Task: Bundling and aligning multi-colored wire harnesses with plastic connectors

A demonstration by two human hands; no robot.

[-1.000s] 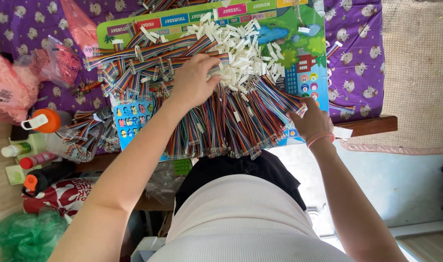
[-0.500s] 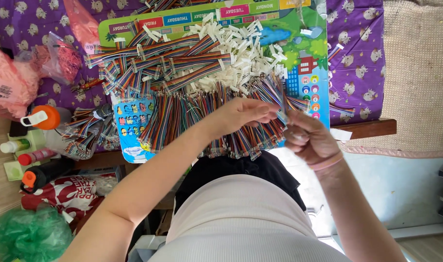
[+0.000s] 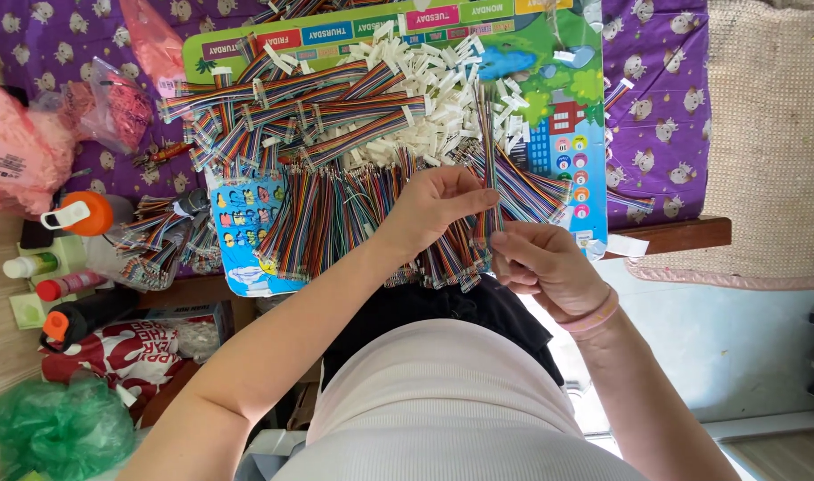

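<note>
Both hands meet over the desk's near edge: the left hand (image 3: 438, 209) pinches a strip of rainbow ribbon cable (image 3: 489, 160) upright, and the right hand (image 3: 549, 267) grips its lower end. Best to keep the strip taut and flat, lifted clear of the cable pile (image 3: 353, 214) and white connectors (image 3: 433, 98) on the colourful mat (image 3: 567, 80).
</note>
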